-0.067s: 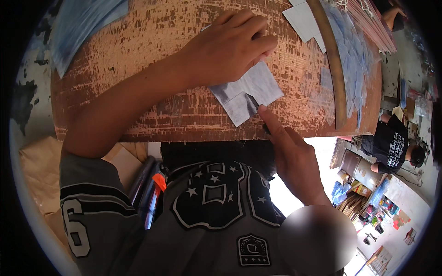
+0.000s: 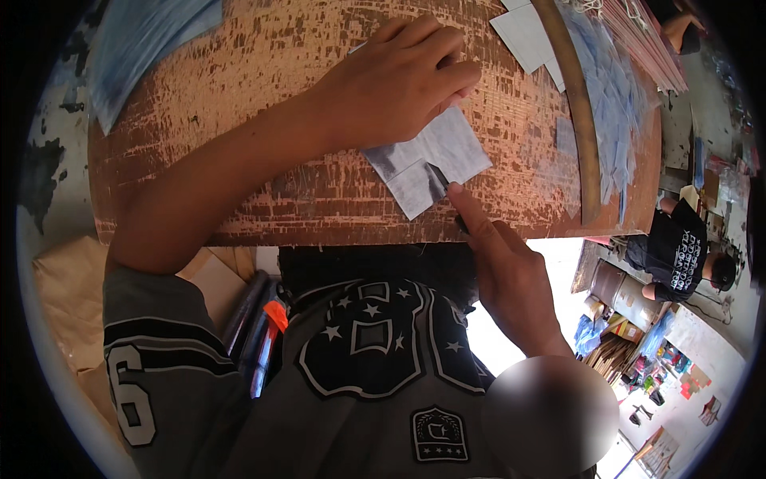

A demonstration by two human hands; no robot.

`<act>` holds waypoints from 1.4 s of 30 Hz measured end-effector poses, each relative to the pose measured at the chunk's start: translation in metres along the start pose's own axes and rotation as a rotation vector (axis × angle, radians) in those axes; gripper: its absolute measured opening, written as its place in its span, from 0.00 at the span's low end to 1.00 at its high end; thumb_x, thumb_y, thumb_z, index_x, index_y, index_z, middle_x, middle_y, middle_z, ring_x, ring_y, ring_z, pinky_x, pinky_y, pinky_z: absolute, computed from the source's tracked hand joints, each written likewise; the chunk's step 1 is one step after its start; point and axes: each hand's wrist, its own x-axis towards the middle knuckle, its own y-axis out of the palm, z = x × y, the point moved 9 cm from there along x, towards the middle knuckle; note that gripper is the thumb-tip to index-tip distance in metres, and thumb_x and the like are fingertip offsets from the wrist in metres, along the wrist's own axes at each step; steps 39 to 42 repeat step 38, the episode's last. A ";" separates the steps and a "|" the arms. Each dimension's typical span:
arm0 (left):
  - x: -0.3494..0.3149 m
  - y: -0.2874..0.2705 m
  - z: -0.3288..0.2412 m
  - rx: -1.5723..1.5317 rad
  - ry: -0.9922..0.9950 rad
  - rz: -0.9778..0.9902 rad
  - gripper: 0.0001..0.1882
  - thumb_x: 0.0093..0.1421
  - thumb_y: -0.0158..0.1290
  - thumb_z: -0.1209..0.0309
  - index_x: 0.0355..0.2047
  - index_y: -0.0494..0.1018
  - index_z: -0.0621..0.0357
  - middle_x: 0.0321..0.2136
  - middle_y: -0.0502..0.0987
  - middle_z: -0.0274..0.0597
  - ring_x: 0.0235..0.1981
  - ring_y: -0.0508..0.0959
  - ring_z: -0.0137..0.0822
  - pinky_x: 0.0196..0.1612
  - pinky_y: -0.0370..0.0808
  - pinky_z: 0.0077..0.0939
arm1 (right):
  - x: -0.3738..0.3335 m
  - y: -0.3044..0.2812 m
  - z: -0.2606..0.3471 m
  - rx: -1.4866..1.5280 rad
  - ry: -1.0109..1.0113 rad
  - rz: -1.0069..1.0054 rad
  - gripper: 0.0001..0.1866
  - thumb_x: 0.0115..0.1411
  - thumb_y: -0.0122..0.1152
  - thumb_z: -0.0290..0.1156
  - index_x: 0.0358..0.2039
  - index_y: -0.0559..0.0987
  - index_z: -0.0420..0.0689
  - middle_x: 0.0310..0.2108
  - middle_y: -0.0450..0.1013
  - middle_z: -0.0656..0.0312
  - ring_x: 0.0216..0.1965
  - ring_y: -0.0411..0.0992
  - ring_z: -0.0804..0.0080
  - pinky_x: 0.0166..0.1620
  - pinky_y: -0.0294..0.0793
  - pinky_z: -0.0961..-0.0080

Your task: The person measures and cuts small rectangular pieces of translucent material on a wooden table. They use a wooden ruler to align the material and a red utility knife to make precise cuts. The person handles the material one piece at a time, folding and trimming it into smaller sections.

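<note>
A small grey-white sheet (image 2: 461, 148) lies at an angle near the table's front edge, with a straight-edged corner portion (image 2: 408, 191) marked off along a line. My left hand (image 2: 407, 80) bears down on its far part with bent fingers, hiding that end; the thumb is mostly out of sight. In my right hand (image 2: 511, 267) is a dark-handled knife (image 2: 438, 178). The index finger stretches along it, and its blade meets the sheet at the inner corner of that line. Most of the handle is hidden by the closed fingers.
The worn brown tabletop (image 2: 239, 72) is heavily scored. A curved-looking wooden strip (image 2: 578, 112) lies to the right, beside white pieces (image 2: 523, 36) and heaped bluish clear plastic pieces (image 2: 610, 104). Blue sheeting (image 2: 148, 52) is at far left. A person (image 2: 678, 247) sits off to the right.
</note>
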 end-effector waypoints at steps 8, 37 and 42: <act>0.005 -0.002 -0.002 -0.028 -0.015 0.102 0.07 0.70 0.61 0.66 0.44 0.75 0.49 0.46 0.74 0.37 0.55 0.73 0.43 0.62 0.68 0.46 | -0.006 0.003 -0.002 -0.005 -0.055 -0.046 0.40 0.69 0.59 0.16 0.80 0.67 0.59 0.38 0.81 0.48 0.36 0.84 0.48 0.38 0.83 0.52; 0.002 0.002 -0.001 0.020 0.019 0.057 0.05 0.71 0.59 0.67 0.43 0.73 0.49 0.45 0.72 0.37 0.52 0.72 0.44 0.59 0.68 0.45 | -0.034 0.013 -0.017 -0.066 -0.132 -0.116 0.47 0.61 0.60 0.12 0.80 0.67 0.57 0.27 0.69 0.59 0.26 0.74 0.61 0.32 0.77 0.56; 0.002 0.001 -0.001 0.022 0.019 0.057 0.05 0.71 0.59 0.67 0.43 0.73 0.49 0.45 0.72 0.37 0.52 0.72 0.44 0.59 0.68 0.45 | -0.034 0.013 -0.017 -0.075 -0.130 -0.099 0.48 0.61 0.61 0.12 0.81 0.66 0.56 0.28 0.69 0.58 0.27 0.74 0.61 0.31 0.77 0.57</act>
